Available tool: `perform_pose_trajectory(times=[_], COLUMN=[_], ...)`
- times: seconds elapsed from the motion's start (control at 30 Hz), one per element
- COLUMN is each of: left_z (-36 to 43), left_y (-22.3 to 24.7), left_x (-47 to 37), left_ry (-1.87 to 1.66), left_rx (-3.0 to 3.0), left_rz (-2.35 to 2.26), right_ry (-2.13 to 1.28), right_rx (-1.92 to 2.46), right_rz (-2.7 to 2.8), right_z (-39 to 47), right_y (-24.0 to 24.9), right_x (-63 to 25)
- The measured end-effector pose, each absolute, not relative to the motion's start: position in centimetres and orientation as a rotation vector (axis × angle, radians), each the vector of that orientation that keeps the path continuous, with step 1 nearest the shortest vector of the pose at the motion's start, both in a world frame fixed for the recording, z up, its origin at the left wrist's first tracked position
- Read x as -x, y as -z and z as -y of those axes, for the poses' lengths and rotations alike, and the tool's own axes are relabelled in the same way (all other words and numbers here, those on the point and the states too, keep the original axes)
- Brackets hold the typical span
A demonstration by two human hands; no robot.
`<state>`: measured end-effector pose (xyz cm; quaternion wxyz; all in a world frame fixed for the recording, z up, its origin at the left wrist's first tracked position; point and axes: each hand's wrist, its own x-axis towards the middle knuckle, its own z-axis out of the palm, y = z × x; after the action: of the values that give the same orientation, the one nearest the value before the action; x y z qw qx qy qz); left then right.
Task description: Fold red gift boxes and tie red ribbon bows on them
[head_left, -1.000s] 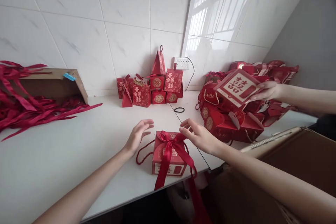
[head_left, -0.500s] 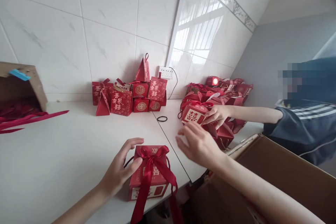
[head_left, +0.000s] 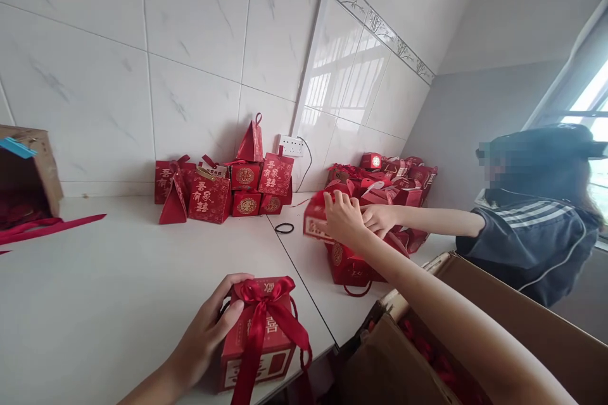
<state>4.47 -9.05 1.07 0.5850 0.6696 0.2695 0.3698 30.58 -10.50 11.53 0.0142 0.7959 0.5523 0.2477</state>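
- White table [head_left: 95,304] under tiled walls carries everything.
- Your left hand [head_left: 209,329] wraps the ribboned red box [head_left: 259,335] at the near edge.
- Beyond that box, your right hand [head_left: 344,218] pinches a red box [head_left: 317,218] in the pile [head_left: 380,183], beside a co-worker's hand [head_left: 380,218].

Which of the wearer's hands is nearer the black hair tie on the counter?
Right. The right hand reaches just right of the hair tie; the left hand rests on the ribboned box at the counter's near edge.

A tiled home room: white wall tiles [head_left: 199,25], wall socket [head_left: 291,145], window [head_left: 589,101].
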Motion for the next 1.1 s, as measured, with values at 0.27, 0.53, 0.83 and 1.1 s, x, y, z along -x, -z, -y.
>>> perform_pose_trajectory(times=[0.27, 0.53, 0.83, 1.1], left_z=[8.9, 8.6, 8.6, 8.6], left_y=[-0.8, -0.5, -0.7, -0.6], left_x=[-4.4, -4.4, -4.0, -4.1], left_ry=[-0.827, -0.828, -0.726, -0.743], left_rx=[-1.564, -1.597, -1.589, -1.598], left_rz=[-0.586, -0.554, -0.536, -0.569], right_ry=[-0.162, 0.193, -0.060, -0.231], right_rx=[-2.310, -2.184, -2.684, -2.273], right_rz=[-1.904, -2.043, -1.804, -1.988], right_z=[6.7, 15.1, 8.6, 15.1], right_y=[-10.2, -16.5, -7.4, -8.7], right_x=[-31.1, -38.5, -29.0, -32.1])
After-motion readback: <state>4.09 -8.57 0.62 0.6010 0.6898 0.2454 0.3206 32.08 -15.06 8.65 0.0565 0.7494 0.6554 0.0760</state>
